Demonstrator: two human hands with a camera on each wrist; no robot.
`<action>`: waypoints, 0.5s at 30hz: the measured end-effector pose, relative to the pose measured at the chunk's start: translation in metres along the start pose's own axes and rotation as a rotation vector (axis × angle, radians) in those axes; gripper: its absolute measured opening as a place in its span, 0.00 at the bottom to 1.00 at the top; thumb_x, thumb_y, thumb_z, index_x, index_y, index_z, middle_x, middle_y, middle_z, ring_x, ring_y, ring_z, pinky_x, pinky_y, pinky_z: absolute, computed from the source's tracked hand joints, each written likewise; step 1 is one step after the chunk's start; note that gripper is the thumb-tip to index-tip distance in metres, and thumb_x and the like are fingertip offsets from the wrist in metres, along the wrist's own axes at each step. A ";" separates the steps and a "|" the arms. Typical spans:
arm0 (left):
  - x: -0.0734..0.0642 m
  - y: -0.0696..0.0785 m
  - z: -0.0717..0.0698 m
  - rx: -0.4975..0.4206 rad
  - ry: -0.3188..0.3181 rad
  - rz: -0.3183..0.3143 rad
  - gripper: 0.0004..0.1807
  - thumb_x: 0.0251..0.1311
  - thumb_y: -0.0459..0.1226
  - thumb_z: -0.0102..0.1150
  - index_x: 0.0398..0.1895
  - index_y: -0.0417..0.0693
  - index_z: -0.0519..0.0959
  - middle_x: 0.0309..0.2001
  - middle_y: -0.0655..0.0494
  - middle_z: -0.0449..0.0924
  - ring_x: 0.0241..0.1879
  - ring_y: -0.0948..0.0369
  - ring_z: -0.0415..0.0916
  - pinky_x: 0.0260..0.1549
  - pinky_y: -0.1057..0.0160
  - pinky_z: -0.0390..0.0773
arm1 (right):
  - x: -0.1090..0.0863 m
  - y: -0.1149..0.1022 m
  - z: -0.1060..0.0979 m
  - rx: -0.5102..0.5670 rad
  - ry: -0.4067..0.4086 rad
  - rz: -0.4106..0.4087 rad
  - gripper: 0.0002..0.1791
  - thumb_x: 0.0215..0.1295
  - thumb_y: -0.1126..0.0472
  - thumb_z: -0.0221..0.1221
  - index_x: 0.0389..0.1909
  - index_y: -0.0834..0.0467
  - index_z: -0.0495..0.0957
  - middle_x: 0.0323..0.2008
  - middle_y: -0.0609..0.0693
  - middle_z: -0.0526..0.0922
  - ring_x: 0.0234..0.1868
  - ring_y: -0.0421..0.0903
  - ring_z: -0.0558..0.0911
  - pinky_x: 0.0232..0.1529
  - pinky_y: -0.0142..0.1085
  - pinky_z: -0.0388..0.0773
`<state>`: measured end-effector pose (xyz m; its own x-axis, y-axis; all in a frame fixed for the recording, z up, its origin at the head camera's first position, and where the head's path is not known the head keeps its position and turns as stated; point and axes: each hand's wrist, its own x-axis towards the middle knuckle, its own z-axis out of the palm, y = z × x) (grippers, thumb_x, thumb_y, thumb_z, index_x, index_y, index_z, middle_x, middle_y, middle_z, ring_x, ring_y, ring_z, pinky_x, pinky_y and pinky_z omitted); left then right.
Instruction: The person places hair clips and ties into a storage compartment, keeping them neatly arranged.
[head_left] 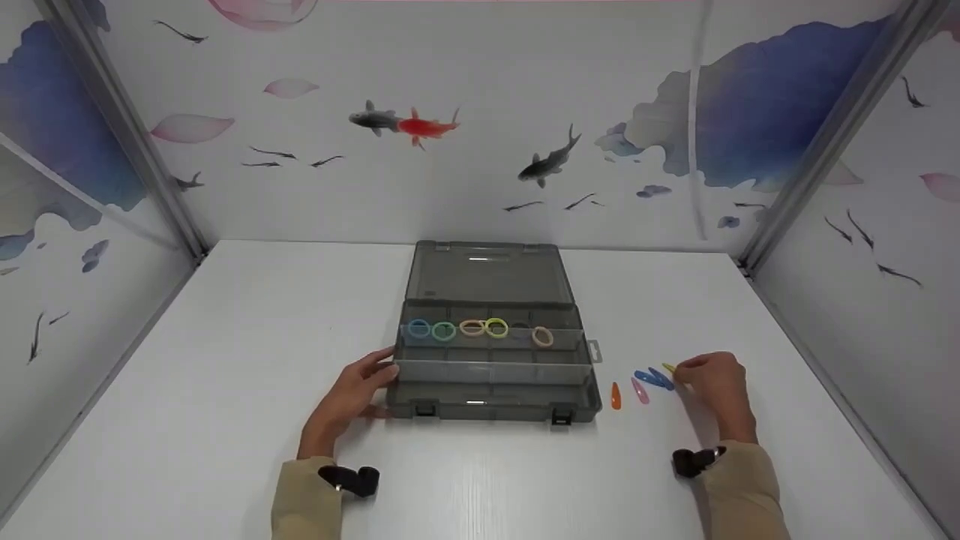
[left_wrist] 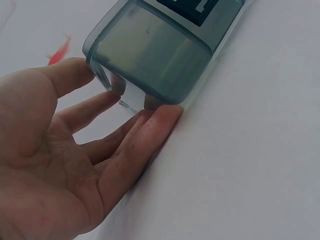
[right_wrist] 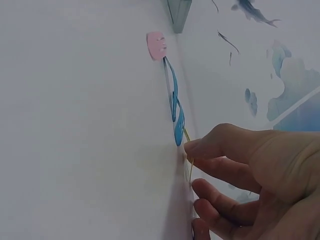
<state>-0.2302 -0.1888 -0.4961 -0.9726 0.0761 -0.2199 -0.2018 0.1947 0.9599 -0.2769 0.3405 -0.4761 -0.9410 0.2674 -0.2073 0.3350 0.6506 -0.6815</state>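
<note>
In the head view, my left hand (head_left: pixel 346 394) holds the left end of an open grey see-through compartment box (head_left: pixel 491 411). The left wrist view has the thumb and fingers (left_wrist: pixel 137 140) around the box's corner (left_wrist: pixel 150 55). My right hand (head_left: pixel 716 382) pinches a thin yellow hair clip (head_left: pixel 669 367) between thumb and fingertips, close to the table. Beside it lie blue hair clips (head_left: pixel 652 377), a pink hair clip (head_left: pixel 640 391) and an orange hair clip (head_left: pixel 616 396). Coloured hair ties (head_left: pixel 444 331) stand in a row in the box's back compartments.
The box's lid (head_left: pixel 487 274) is folded back toward the rear wall (head_left: pixel 465 195). A white table (head_left: pixel 480 480) lies beneath everything, with patterned side walls at left and right. A handle (head_left: pixel 595 351) sticks out at the box's right side.
</note>
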 end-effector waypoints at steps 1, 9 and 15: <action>0.000 0.000 0.000 -0.002 -0.002 0.002 0.31 0.73 0.45 0.54 0.77 0.53 0.61 0.74 0.40 0.63 0.71 0.41 0.66 0.43 0.51 0.86 | 0.000 0.000 -0.001 -0.002 0.004 -0.001 0.21 0.67 0.59 0.58 0.54 0.71 0.79 0.58 0.72 0.78 0.57 0.65 0.76 0.60 0.58 0.73; 0.001 -0.001 -0.002 -0.005 0.005 -0.001 0.31 0.73 0.45 0.55 0.76 0.54 0.63 0.74 0.42 0.64 0.70 0.42 0.67 0.42 0.53 0.86 | 0.000 -0.016 -0.006 0.050 -0.007 0.024 0.25 0.70 0.56 0.56 0.61 0.70 0.75 0.62 0.72 0.74 0.58 0.65 0.75 0.64 0.58 0.72; 0.001 0.000 0.001 0.004 0.006 0.003 0.30 0.72 0.44 0.55 0.75 0.54 0.64 0.73 0.42 0.66 0.69 0.43 0.68 0.42 0.53 0.86 | -0.014 -0.046 -0.010 0.053 0.073 -0.118 0.23 0.70 0.54 0.59 0.58 0.65 0.79 0.58 0.69 0.78 0.53 0.59 0.78 0.50 0.44 0.78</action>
<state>-0.2310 -0.1882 -0.4963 -0.9738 0.0704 -0.2163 -0.1989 0.1983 0.9598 -0.2792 0.3139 -0.4346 -0.9670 0.2437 -0.0737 0.2179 0.6422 -0.7349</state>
